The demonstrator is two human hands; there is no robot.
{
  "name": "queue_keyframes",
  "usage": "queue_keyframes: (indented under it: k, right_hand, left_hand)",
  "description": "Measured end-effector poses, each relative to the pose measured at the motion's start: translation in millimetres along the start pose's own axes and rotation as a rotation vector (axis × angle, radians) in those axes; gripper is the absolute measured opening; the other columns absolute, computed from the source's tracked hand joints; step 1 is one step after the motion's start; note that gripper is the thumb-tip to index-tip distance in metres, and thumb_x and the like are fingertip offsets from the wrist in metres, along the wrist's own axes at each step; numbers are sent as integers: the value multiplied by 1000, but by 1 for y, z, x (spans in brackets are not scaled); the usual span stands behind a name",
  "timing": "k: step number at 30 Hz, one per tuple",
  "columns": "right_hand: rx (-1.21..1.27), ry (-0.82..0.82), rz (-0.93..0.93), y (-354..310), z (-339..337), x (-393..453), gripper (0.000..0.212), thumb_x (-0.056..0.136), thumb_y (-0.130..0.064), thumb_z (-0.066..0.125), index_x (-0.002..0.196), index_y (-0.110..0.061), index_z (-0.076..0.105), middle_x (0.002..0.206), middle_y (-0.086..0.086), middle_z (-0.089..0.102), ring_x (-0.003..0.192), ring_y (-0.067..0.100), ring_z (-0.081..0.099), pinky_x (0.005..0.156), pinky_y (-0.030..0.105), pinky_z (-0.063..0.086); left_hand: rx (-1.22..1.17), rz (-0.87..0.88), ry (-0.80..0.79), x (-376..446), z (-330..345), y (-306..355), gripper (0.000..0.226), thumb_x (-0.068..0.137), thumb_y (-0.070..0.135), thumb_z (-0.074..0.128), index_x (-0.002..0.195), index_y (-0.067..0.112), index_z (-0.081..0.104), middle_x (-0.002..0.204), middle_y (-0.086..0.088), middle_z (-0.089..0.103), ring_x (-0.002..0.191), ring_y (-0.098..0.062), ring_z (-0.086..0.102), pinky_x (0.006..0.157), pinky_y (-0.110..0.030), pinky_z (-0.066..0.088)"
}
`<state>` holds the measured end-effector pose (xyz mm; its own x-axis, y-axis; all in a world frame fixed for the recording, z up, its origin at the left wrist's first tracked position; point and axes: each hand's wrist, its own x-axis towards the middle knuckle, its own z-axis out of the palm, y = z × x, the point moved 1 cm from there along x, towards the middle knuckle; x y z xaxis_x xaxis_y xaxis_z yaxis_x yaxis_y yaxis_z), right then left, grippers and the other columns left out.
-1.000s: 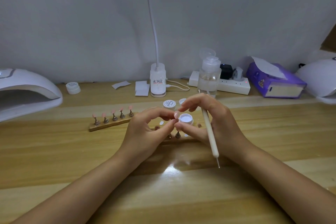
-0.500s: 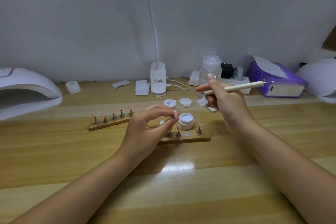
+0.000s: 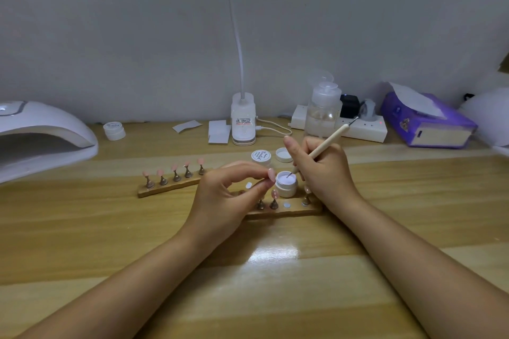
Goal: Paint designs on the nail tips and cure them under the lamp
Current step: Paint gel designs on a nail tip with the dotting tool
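My right hand [image 3: 322, 173] grips a cream dotting pen [image 3: 327, 143] and its metal tip dips into an open jar of white gel [image 3: 286, 184]. My left hand [image 3: 228, 195] is curled just left of the jar, thumb and index pinching a small nail tip holder [image 3: 248, 185] that is mostly hidden. Below the jar lies a wooden stand [image 3: 292, 210] with a few nail tips on pegs and one bare metal spot. A second wooden stand [image 3: 170, 187] further left carries several pink nail tips.
A white curing lamp [image 3: 41, 140] stands at the far left and another [image 3: 490, 115] at the right edge. Behind the jar are a closed pot [image 3: 261, 157], a loose lid [image 3: 283, 154], a desk lamp base [image 3: 243, 124], a pump bottle [image 3: 323, 113], a power strip [image 3: 363, 129] and a purple tissue box [image 3: 427, 121].
My right hand lifted the pen away to the right, then turned it and brought its tip down into the gel jar. My left hand stayed beside the jar.
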<state>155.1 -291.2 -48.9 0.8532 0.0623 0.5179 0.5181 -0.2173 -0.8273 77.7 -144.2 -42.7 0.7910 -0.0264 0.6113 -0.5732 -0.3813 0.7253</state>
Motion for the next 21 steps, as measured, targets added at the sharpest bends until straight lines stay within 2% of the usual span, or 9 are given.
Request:
queue_keyframes:
  k: [7, 11, 16, 21]
  right_hand:
    - [-47, -31, 4, 3, 0, 1, 45, 90, -21, 58, 54, 1, 42, 45, 1, 38, 50, 16, 44, 51, 27, 37]
    - [-54, -32, 3, 2, 0, 2, 48, 91, -20, 57, 56, 9, 41, 50, 12, 41, 52, 22, 46, 50, 30, 37]
    - [-60, -51, 5, 3, 1, 2, 47, 91, -20, 56, 58, 11, 43, 54, 19, 46, 50, 16, 47, 51, 29, 39]
    - [-63, -56, 15, 4, 1, 2, 48, 91, -21, 57, 58, 11, 43, 57, 25, 50, 53, 22, 48, 50, 29, 38]
  left_hand:
    - [17, 8, -3, 0, 0, 0, 17, 73, 20, 65, 90, 21, 69, 85, 9, 69, 83, -1, 64, 77, -13, 47]
    - [20, 6, -2, 0, 0, 0, 17, 73, 21, 64, 90, 21, 68, 85, 10, 69, 83, 0, 64, 77, -13, 47]
    - [21, 13, -2, 0, 0, -1, 16, 74, 20, 64, 89, 19, 69, 85, 9, 69, 83, 0, 64, 76, -12, 47]
    - [26, 19, -2, 0, 1, -2, 15, 75, 19, 65, 89, 19, 69, 85, 10, 69, 83, 0, 64, 77, -12, 46]
